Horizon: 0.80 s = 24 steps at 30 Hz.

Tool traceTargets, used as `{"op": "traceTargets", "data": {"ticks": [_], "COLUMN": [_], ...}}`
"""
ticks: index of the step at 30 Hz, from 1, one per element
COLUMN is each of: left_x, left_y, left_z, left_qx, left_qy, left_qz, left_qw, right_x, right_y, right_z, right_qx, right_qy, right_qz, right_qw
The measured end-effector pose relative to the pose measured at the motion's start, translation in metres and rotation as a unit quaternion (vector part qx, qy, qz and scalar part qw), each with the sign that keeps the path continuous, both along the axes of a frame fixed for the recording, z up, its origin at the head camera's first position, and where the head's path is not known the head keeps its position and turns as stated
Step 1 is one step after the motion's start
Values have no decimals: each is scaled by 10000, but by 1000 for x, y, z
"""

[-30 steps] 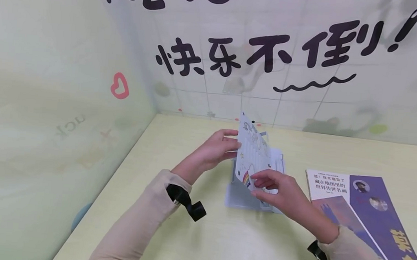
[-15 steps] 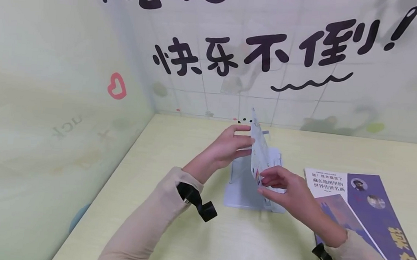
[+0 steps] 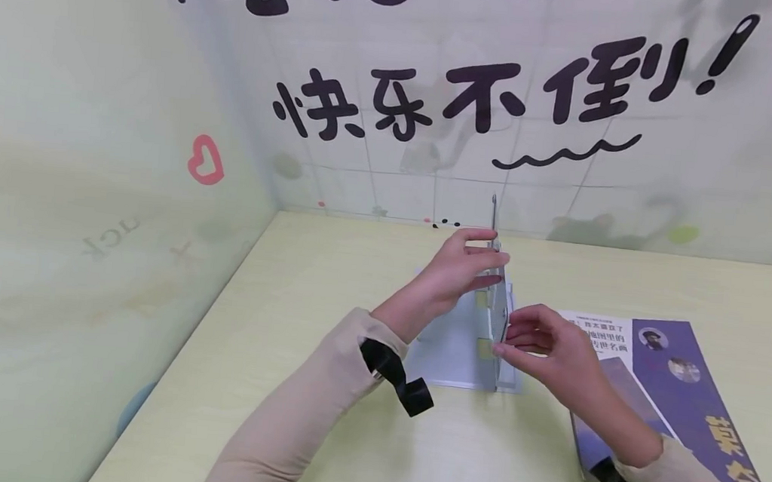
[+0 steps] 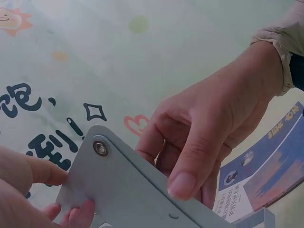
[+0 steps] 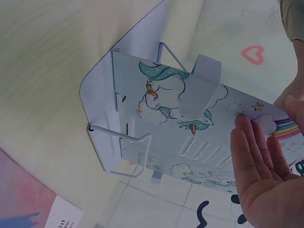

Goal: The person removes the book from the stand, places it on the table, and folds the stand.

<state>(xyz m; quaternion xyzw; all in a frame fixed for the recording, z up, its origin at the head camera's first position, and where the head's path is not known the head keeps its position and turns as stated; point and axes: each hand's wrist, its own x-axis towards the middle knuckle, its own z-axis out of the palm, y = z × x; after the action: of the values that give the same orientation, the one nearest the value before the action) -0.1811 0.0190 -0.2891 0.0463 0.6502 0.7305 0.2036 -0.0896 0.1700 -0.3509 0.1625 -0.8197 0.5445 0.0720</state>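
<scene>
- The stand (image 3: 461,362) sits between the 2 hands, its base plate (image 3: 442,340) flat on the counter (image 3: 329,267) and its panel (image 5: 166,130) upright; the likeliest trouble is that panel tipping towards 9 or 3 o'clock if support lapses.
- The left hand (image 3: 454,273) grasps the panel's upper part, near 12 o'clock in the head view; letting go there first could leave the tall side unsteady.
- The right hand (image 3: 551,345) pinches the panel's near edge, thumb (image 4: 183,185) on the plain face, fingers (image 5: 242,137) on the printed face; pulling against the left could twist the panel.
- Where the panel meets the base is mostly hidden, so I can't be sure what props it; if nothing does, it could drop and nip a fingertip.
- The wire loop (image 5: 116,133) and the tab (image 5: 202,88) jut out on the printed side; either could catch a finger.
- The book (image 3: 692,416) lies at 4 o'clock from the stand, below the right forearm (image 3: 604,413); a low sweep of that arm could nudge it.
</scene>
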Motion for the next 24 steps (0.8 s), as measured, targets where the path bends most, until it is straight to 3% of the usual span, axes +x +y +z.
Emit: {"op": "traceTargets", "data": {"ticks": [7, 12, 20, 24], "left_x": [1, 0, -8, -14], "left_y": [14, 10, -24, -50], "left_z": [0, 0, -14, -33], "left_qx": [-87, -298, -1174, -1993], "left_qy": [59, 124, 512, 779], "left_qz": [-20, -221, -379, -663], "left_qw": [9999, 9992, 9910, 9746], "right_x": [4, 5, 6, 6], "right_y": [7, 8, 8, 8], "right_z": [-2, -4, -6, -5], "right_qx": [-133, -84, -109, -94], "right_qy": [56, -14, -1, -46], "right_qz": [-260, -359, -432, -459], "right_qw": [9996, 9993, 9990, 9989]}}
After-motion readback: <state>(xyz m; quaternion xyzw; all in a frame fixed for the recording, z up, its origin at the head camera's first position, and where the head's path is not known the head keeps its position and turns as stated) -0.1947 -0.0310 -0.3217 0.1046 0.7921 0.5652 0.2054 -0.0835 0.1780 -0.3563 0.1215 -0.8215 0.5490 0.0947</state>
